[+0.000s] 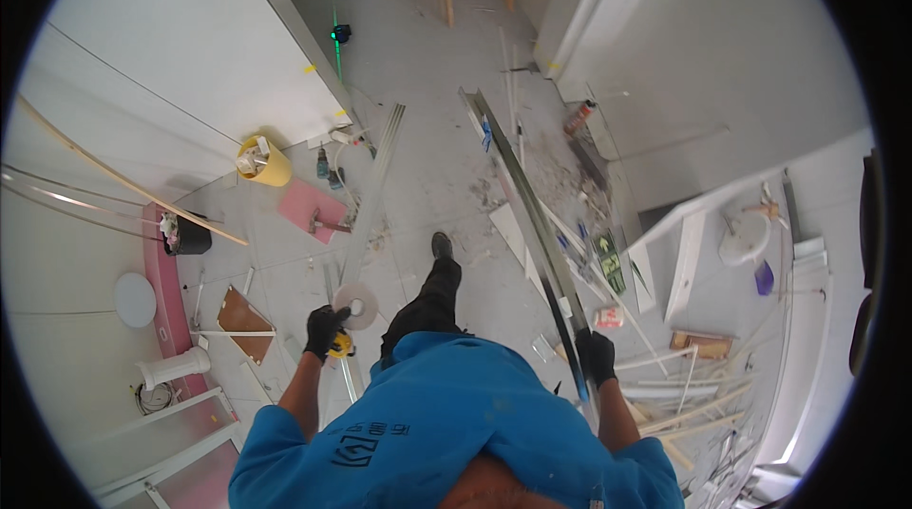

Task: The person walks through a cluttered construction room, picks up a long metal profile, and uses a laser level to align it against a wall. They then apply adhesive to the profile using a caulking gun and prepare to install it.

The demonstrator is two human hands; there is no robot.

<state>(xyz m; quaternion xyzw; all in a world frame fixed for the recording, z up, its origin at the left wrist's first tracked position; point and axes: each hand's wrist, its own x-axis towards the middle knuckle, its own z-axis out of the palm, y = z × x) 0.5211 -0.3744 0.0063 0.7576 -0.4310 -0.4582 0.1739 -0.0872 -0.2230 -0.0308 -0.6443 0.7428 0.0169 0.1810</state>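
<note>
My left hand point(325, 330), in a black glove, is closed at the edge of a pale, see-through disc point(369, 317) with a white centre; whether it is a roll or a blade cannot be told. Just below the fingers shows a small round yellow-and-black thing point(340, 346), partly covered by the hand. On the other side, my gloved right hand point(596, 355) grips the near end of long metal channels point(527, 210), which slant away to the far end of the floor. A scrap of blue point(486, 134) sits on the channels near their far end.
A yellow bucket point(271, 167), drills point(330, 170) and a pink board point(309, 210) lie at left. Another metal strip point(382, 153) lies mid-floor. Offcuts point(684, 405), a can point(609, 317) and a green sign point(609, 262) clutter the right. A laser level point(341, 33) stands far ahead.
</note>
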